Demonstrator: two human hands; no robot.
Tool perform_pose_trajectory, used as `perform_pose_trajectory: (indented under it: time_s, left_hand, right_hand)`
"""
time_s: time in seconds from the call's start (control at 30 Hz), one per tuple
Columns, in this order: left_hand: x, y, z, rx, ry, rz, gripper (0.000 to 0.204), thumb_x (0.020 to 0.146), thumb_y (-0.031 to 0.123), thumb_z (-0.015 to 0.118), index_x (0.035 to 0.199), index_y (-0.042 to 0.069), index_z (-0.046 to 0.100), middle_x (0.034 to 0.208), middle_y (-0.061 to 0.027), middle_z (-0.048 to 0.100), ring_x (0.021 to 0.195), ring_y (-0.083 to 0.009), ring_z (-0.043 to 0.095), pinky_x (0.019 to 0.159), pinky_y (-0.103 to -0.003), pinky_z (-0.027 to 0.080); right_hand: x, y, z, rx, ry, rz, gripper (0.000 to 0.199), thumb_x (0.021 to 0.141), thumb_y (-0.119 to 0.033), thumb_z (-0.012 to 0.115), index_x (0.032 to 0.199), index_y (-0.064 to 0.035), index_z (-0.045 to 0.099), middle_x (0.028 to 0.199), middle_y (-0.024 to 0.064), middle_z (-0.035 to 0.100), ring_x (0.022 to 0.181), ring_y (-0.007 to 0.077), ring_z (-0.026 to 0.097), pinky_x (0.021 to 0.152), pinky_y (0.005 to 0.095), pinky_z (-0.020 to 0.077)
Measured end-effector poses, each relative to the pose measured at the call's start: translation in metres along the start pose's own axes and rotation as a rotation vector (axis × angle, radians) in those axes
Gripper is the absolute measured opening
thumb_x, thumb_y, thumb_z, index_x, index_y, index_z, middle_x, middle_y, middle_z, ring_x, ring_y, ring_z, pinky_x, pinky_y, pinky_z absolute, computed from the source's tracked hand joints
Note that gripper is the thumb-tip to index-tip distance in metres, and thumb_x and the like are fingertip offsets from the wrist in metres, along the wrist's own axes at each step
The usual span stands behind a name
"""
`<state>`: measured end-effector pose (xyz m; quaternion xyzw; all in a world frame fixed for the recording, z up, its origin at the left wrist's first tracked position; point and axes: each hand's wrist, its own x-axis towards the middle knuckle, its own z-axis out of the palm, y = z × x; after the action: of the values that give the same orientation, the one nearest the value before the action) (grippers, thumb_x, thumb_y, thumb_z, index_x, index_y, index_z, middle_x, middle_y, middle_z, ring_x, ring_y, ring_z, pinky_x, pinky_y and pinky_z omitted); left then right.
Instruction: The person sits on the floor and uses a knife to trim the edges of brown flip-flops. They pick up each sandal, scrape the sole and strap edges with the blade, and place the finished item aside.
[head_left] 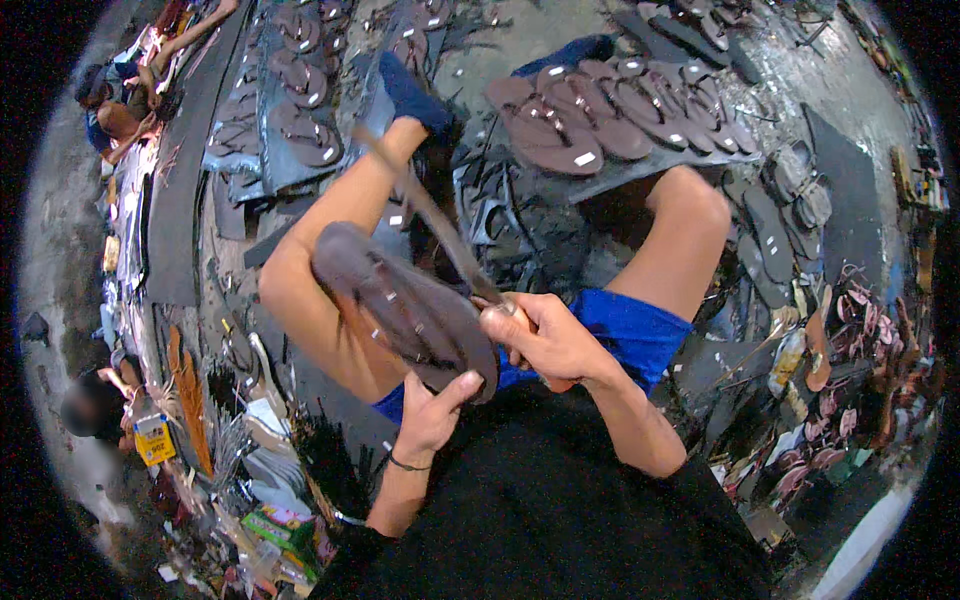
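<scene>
A grey floor (62,250) spreads out on all sides, much of it covered with dark sheets, scraps and footwear. Toward the top, a row of brown sandals (545,130) lies side by side, overlapping, some with small white labels. More sandals (310,140) lie on sheeting at the upper left, and a yellow box (153,440) stands out among the clutter at the lower left. Another person (115,120) shows near the upper left rim.

In the middle, above the lap and the blue shorts (630,330), a brown flip-flop (390,290) is held up off the floor at a slant, its far end pointing up and to the left. The left hand (432,418) grasps its near end, thumb pressed on the face that shows, the other fingers mostly hidden beneath. So the flip-flop extends forward from that grip, away from the body.

The right hand (548,340) is clenched around the handle of a knife (440,225), just beside the flip-flop's right edge. The long blade slants up and leftward out of the fist; whether it touches the flip-flop, I cannot tell.
</scene>
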<state>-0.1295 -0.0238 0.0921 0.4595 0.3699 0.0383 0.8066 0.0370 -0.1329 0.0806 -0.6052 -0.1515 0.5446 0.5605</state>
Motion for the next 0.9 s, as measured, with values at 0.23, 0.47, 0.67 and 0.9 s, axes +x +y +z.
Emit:
perform_pose_trajectory:
  time_s: [0.23, 0.47, 0.67, 0.9]
  left_hand:
    - [0.172, 0.020, 0.046, -0.328, -0.183, 0.090, 0.051, 0.098, 0.030, 0.052, 0.137, 0.000, 0.037, 0.133, -0.0149, 0.048, 0.120, -0.0258, 0.049, 0.098, -0.042, 0.044]
    - [0.270, -0.010, 0.144, -0.371, 0.044, -0.207, 0.025, 0.084, 0.026, 0.069, 0.097, 0.005, 0.065, 0.096, -0.0076, 0.068, 0.082, -0.0247, 0.067, 0.075, -0.042, 0.055]
    - [0.252, 0.053, 0.076, -0.304, 0.013, -0.099, 0.020, 0.084, 0.021, 0.068, 0.096, 0.006, 0.066, 0.091, -0.0076, 0.068, 0.081, -0.0207, 0.066, 0.075, -0.036, 0.055]
    - [0.254, 0.066, 0.055, -0.235, 0.008, -0.057, 0.020, 0.089, 0.021, 0.064, 0.101, 0.005, 0.064, 0.095, -0.0064, 0.068, 0.084, -0.0194, 0.066, 0.076, -0.034, 0.054]
  right_hand:
    - [0.034, -0.072, -0.100, 0.540, 0.617, -0.273, 0.034, 0.087, -0.040, 0.068, 0.085, -0.0066, 0.061, 0.059, -0.0008, 0.054, 0.045, 0.0083, 0.049, 0.038, 0.0245, 0.0394]
    - [0.001, -0.020, -0.103, 0.234, 0.741, -0.199, 0.029, 0.096, -0.018, 0.054, 0.119, -0.0025, 0.046, 0.086, 0.0080, 0.062, 0.054, 0.0115, 0.055, 0.046, 0.0245, 0.0459]
    - [-0.036, 0.038, -0.051, -0.176, 0.665, -0.134, 0.040, 0.096, -0.021, 0.053, 0.129, -0.0003, 0.042, 0.081, 0.0143, 0.063, 0.068, 0.0237, 0.064, 0.060, 0.0359, 0.0499]
    - [-0.003, 0.033, -0.046, -0.425, 0.566, -0.158, 0.026, 0.095, -0.022, 0.052, 0.105, -0.0015, 0.042, 0.079, 0.0245, 0.063, 0.075, 0.0461, 0.061, 0.063, 0.0530, 0.0477]
